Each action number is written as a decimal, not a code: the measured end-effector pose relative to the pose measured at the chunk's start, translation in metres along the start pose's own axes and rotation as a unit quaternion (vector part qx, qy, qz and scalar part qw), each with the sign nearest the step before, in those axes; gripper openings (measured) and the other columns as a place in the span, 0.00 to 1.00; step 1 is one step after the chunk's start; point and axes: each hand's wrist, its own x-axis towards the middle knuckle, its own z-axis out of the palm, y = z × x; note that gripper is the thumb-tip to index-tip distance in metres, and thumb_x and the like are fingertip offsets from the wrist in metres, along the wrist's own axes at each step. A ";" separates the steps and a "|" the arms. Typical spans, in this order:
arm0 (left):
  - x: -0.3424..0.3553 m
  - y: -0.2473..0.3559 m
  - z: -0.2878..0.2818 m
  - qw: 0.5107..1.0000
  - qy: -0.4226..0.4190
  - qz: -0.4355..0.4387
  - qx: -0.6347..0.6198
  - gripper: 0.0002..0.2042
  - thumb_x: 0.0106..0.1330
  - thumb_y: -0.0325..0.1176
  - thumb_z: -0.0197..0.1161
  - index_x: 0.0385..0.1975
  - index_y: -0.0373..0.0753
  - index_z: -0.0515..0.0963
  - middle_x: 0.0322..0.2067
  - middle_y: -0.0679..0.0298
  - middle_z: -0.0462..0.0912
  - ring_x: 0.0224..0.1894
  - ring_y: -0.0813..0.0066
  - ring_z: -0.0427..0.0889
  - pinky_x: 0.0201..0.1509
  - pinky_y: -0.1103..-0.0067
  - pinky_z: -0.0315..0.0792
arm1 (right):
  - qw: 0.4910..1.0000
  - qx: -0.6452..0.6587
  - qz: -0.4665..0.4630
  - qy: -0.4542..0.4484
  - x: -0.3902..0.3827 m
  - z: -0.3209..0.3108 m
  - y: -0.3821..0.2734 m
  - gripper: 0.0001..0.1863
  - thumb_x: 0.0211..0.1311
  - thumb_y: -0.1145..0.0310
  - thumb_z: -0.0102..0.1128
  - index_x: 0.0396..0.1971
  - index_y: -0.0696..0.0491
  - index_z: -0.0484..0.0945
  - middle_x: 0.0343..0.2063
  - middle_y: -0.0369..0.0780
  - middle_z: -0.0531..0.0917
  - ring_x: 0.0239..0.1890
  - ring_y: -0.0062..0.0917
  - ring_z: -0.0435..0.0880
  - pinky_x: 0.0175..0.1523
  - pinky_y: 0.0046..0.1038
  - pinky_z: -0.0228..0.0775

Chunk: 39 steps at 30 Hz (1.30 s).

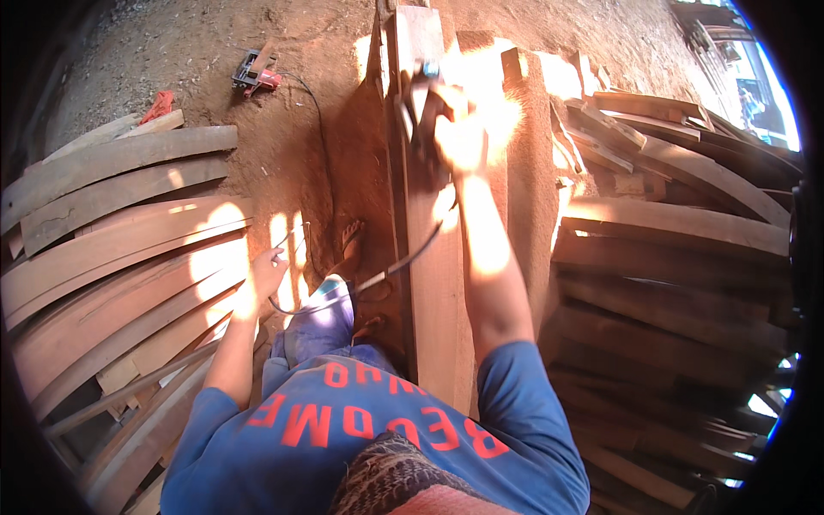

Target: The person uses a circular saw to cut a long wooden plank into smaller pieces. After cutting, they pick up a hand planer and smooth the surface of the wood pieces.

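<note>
My right hand (pixel 461 137) is wrapped round the handle of a dark power tool, which looks like an electric planer (pixel 422 129). Strong sunlight washes out part of the fingers. The tool rests on the upper face of a long wooden beam (pixel 436 296) that runs away from my body. From its rear a black power cord (pixel 421 255) loops back across my legs to the left. Low at my left side, my left hand (pixel 268 273) has its fingers curled together on that cord.
A red circular saw (pixel 260 75) lies on the dirt floor at far left, its cable (pixel 322 129) trailing toward my feet. Stacked planks (pixel 120 249) line my left; more timber (pixel 678 227) is piled at right. My bare foot (pixel 352 238) stands beside the beam.
</note>
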 end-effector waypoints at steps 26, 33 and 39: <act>-0.029 -0.046 0.035 0.998 -0.053 0.030 0.034 0.23 0.64 0.34 0.62 0.58 0.29 0.80 0.34 0.56 0.86 0.39 0.67 0.86 0.48 0.73 0.77 | 0.964 0.077 0.251 -0.047 -0.517 -0.106 0.087 0.08 0.59 0.70 0.69 0.35 0.57 0.82 0.29 0.49 0.86 0.36 0.30 0.89 0.41 0.32 0.77; -0.030 -0.012 0.028 0.998 -0.058 0.013 0.007 0.22 0.62 0.34 0.60 0.55 0.31 0.82 0.35 0.51 0.88 0.41 0.59 0.87 0.47 0.69 0.77 | 0.976 0.031 0.213 -0.034 -0.388 -0.087 0.055 0.07 0.57 0.72 0.68 0.34 0.58 0.82 0.27 0.49 0.87 0.34 0.32 0.90 0.39 0.33 0.77; 0.038 0.000 0.020 0.997 -0.009 0.077 -0.018 0.22 0.63 0.34 0.60 0.54 0.31 0.83 0.37 0.49 0.88 0.42 0.57 0.87 0.50 0.69 0.77 | 0.993 0.045 0.111 -0.018 -0.212 -0.050 0.047 0.06 0.52 0.77 0.61 0.31 0.57 0.82 0.22 0.42 0.83 0.27 0.25 0.84 0.35 0.29 0.75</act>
